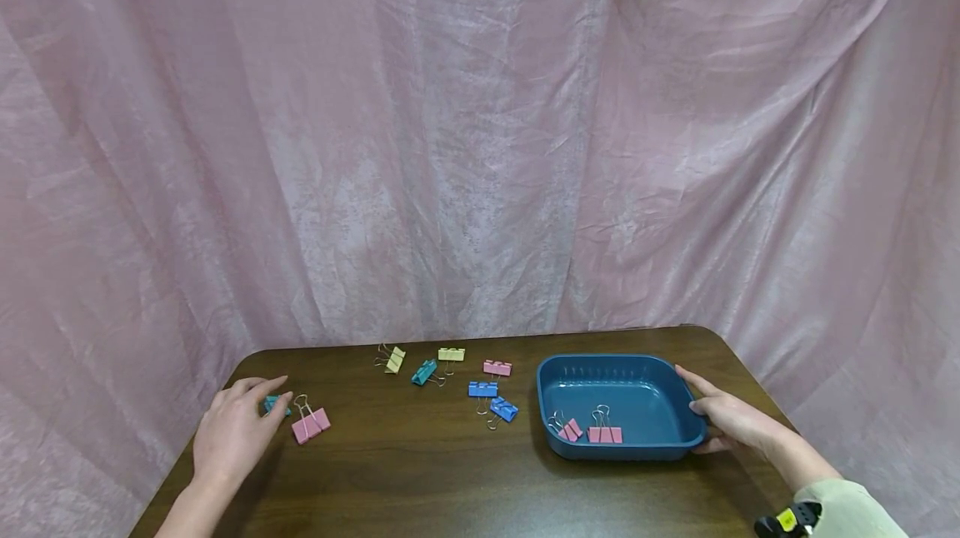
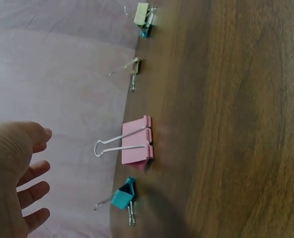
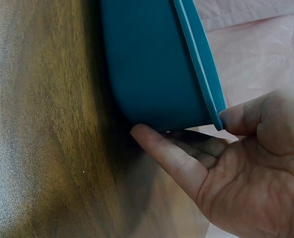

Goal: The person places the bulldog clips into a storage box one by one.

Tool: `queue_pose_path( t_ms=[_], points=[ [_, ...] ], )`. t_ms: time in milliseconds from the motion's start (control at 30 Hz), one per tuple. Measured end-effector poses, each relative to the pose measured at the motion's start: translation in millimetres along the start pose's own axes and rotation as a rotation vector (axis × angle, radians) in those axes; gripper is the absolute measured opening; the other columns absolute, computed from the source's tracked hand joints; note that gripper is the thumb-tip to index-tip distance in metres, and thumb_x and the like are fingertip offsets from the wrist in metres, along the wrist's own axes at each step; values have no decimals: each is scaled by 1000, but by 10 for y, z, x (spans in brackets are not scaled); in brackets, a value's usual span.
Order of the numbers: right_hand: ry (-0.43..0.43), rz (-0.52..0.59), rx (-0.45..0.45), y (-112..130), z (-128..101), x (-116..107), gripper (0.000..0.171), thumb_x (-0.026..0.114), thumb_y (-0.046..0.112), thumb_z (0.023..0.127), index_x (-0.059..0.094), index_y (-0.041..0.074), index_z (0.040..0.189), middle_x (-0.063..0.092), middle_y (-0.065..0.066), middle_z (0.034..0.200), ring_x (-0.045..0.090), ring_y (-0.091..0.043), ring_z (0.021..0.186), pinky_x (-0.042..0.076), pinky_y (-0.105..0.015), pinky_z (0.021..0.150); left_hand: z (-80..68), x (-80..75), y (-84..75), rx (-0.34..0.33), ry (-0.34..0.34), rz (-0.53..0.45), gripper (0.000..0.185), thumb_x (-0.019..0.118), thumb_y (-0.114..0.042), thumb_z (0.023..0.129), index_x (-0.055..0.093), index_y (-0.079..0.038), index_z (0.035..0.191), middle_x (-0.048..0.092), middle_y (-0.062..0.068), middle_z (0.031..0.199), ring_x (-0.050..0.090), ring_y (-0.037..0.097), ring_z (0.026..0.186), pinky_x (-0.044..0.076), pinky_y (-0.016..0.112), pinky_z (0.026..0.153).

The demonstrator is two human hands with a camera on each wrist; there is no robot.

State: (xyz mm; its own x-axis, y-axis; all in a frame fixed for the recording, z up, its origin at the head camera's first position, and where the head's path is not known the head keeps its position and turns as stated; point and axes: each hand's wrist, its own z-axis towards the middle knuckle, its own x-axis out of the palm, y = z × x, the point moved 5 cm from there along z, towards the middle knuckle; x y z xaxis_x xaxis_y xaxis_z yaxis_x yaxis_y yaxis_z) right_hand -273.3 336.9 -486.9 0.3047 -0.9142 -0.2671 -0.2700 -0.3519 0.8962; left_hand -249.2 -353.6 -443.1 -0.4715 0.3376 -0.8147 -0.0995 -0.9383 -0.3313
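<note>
My left hand (image 1: 238,428) hovers at the table's left side with its fingers loosely bent and nothing between them. Just beyond its fingertips is a teal binder clip (image 1: 272,403), partly hidden by the hand in the head view. Beside that clip lies a larger pink binder clip (image 1: 312,426), its wire handles raised; the left wrist view shows both the pink clip (image 2: 136,144) and the teal clip (image 2: 122,198) apart from the fingers. My right hand (image 1: 738,423) grips the right end of a blue tray (image 1: 617,452), thumb at the rim (image 3: 199,59) and other fingers against the outer wall.
Inside the tray are two pink binder clips (image 1: 605,435). Across the back middle of the brown table (image 1: 390,480) lie several smaller clips: yellow (image 1: 452,354), teal (image 1: 423,371), blue (image 1: 483,389) and pink (image 1: 497,367). A pink curtain (image 1: 450,146) hangs behind.
</note>
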Motion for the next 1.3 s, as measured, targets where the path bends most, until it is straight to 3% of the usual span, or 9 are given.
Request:
queue_pose_path(
  t_ms=[367, 833, 1300],
  points=[
    [3, 2, -5, -8, -1, -3, 70, 34, 2, 104, -2, 11, 164, -11, -41, 158, 28, -70, 133, 56, -61, 85, 16, 105, 181, -62, 90, 11, 45, 60, -44, 102, 71, -10, 128, 60, 24, 130, 49, 53, 115, 43, 68, 84],
    [-1, -7, 4, -10, 10, -12, 70, 33, 3, 105, -2, 12, 164, -12, -41, 158, 27, -70, 133, 56, -60, 84, 21, 249, 329, -104, 120, 31, 44, 60, -42, 102, 70, -8, 129, 57, 25, 130, 44, 54, 115, 40, 68, 84],
    [4, -1, 1, -19, 16, -13, 71, 33, 1, 104, -3, 12, 164, -14, -40, 158, 27, -70, 133, 56, -60, 85, 62, 279, 346, -108, 141, 45, 43, 60, -42, 102, 71, -9, 127, 59, 23, 130, 45, 53, 115, 41, 68, 84]
  ],
)
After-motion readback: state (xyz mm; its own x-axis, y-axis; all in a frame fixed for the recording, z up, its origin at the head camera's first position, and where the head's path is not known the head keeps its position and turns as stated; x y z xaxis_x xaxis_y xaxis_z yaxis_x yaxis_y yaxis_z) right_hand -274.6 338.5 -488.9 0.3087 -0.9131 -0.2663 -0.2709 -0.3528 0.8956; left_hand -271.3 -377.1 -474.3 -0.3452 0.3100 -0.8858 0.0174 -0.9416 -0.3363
